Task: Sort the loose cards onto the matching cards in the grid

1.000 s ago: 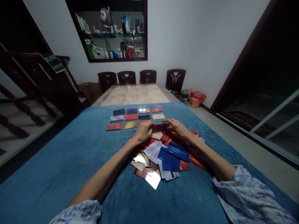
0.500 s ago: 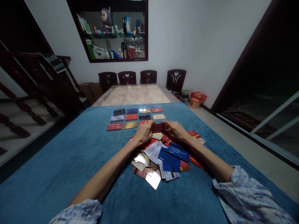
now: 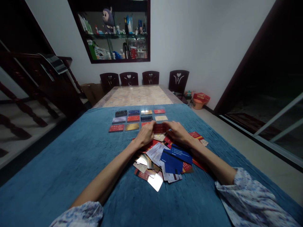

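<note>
Between my two hands is a dark red card or small stack of cards (image 3: 160, 128), tilted up on edge at the far side of a loose pile. My left hand (image 3: 146, 134) grips its left end, fingers closed, and my right hand (image 3: 177, 130) pinches its right end. Under and in front of my wrists lies the jumbled heap, with blue cards (image 3: 172, 160), pale cards (image 3: 156, 153) and red ones. Beyond my hands sit neat rows of card stacks, among them a gold stack (image 3: 132, 126), a red stack (image 3: 115, 128) and a cream card (image 3: 161, 118). My left hand partly hides one red stack.
A blue cloth (image 3: 94, 151) covers the near part of the table, and its bare marbled top (image 3: 137, 94) shows beyond. Dark chairs (image 3: 179, 80) stand at the far end. A stair railing is on the left.
The dark red card is tipped up slightly more, and its face shows a little taller between my hands. The pile and the rows of stacks stay put.
</note>
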Motion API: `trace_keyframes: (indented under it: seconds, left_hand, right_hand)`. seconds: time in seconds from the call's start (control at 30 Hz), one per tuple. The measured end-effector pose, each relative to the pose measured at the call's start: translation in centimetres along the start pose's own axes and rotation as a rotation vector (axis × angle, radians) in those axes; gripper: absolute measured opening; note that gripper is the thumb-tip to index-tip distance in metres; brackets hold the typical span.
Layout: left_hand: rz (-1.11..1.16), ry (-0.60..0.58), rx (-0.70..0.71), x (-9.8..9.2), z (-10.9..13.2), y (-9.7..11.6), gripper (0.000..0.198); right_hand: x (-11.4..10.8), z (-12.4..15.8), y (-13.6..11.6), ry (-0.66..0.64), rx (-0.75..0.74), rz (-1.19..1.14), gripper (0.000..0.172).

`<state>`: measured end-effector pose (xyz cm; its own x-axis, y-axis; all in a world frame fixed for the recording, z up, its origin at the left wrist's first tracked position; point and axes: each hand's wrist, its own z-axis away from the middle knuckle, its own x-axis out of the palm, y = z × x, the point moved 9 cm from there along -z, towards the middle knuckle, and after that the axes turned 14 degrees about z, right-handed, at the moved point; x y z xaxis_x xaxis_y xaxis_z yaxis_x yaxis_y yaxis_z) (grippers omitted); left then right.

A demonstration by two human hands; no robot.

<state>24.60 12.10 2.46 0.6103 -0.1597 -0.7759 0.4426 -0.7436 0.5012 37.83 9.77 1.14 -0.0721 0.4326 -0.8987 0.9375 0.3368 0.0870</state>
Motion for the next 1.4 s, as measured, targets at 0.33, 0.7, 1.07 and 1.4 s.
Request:
trace_keyframes:
  seconds: [0.33,0.7,1.07,1.4]
  left_hand:
    - [0.100,0.005,0.007,-0.44,-0.14,0.11,0.041]
    - [0.085,-0.050,0.025,-0.17,-0.14,-0.30,0.047]
    - [-0.112,-0.100,-0.031,-0.75,0.17,0.18,0.046]
    - [-0.150,-0.145,-0.051,-0.69,0.48,0.14,0.043]
  right_hand:
    - [-0.40,-0.11,-0.17,-0.011,0.006,0.011,0.054]
    - [0.03,0.01,-0.11,-0.017,-0.053,0.059,0.055]
    - [-0.38,0.22,0.02,0.036,-0.100,0.073,0.052]
    - [-0.37,0.16,-0.45,-0.006,-0.122,0.065,0.052]
